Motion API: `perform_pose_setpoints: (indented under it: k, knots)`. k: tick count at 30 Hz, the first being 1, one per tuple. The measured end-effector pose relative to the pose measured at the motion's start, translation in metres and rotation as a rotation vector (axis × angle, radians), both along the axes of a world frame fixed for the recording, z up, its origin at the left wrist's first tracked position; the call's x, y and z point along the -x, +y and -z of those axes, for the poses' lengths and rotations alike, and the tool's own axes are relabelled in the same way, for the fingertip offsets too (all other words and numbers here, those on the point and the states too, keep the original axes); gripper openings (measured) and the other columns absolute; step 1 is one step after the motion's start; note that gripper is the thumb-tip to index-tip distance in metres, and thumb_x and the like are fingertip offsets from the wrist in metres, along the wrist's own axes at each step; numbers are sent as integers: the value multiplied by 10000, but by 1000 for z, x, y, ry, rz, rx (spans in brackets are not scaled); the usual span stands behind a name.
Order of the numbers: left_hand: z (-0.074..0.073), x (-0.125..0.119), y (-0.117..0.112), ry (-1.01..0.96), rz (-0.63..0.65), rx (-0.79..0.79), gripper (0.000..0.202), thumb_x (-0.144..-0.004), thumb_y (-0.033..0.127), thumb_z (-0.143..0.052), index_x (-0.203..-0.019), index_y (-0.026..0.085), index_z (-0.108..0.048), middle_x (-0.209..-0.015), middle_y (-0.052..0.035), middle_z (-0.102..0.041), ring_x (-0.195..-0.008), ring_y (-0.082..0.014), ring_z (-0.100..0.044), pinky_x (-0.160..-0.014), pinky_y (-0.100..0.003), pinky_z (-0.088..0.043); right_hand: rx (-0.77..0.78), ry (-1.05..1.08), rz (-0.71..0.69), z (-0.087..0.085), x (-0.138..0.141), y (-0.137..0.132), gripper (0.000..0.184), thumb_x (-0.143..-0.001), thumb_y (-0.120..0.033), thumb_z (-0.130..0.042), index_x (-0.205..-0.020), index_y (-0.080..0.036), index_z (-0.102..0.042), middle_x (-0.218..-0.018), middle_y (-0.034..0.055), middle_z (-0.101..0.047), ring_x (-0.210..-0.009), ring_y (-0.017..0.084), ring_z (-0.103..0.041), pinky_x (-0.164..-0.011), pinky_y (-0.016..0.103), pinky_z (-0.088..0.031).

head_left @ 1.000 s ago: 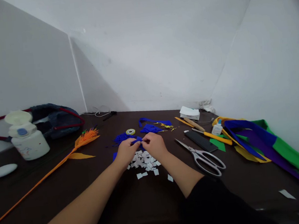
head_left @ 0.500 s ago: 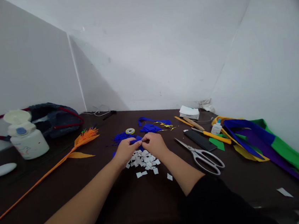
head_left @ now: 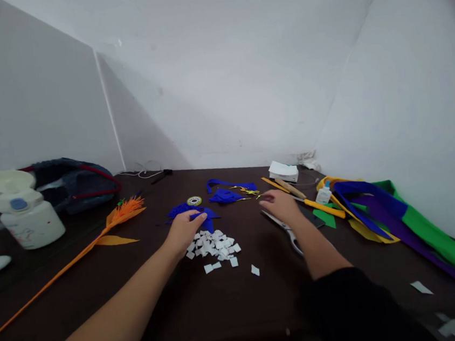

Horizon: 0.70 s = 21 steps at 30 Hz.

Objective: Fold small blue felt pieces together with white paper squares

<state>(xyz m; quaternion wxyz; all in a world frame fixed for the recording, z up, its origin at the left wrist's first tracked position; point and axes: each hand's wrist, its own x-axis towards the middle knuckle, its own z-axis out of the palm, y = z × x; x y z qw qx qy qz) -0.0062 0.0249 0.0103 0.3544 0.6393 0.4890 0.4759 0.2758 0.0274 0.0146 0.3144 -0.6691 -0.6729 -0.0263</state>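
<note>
My left hand is closed on a blue crepe-paper piece, thumb on top, above a heap of small white paper squares. My right hand is in the air to the right, fingers slightly apart, with nothing visible in them. Under that hand and wrist lie scissors, their handles partly hidden by my forearm. Small yellow bits are just beyond my right fingertips, beside a folded blue piece. Behind my left hand are a pile of blue shreds and a round tape roll.
An orange paper flower on a long stem, a white bottle and a dark bag stand left. On the right are a yellow-handled tool, a glue bottle, a white paper stack and coloured paper strips.
My right hand has left the blue piece and moved right, over the scissors. My left hand still holds the blue piece, which now shows more. The view has shifted slightly right.
</note>
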Motion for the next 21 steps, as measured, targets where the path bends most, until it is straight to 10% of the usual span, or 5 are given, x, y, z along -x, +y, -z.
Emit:
perform_pose_setpoints:
  k: [6, 21]
  knots:
    - [3, -4, 0, 11, 13, 5, 344, -633, 448, -548, -739, 132, -633, -636, -15, -619, -604, -153, -538, -592, -245, -400, 351, -164, 365, 36, -113, -1, 658, -597, -522, -574, -1117, -126, -494, -1050, 153, -567, -948, 282, -537, -769, 368, -405]
    - [1, -4, -2, 74, -16, 5, 349, -631, 456, -552, -755, 138, -628, -651, -9, -625, -605, -154, -541, -592, -244, -399, 353, -96, 348, 55, -125, 20, 697, -553, -501, -604, -1148, -160, -482, -1098, 136, -540, -1024, 281, -495, -822, 354, -364]
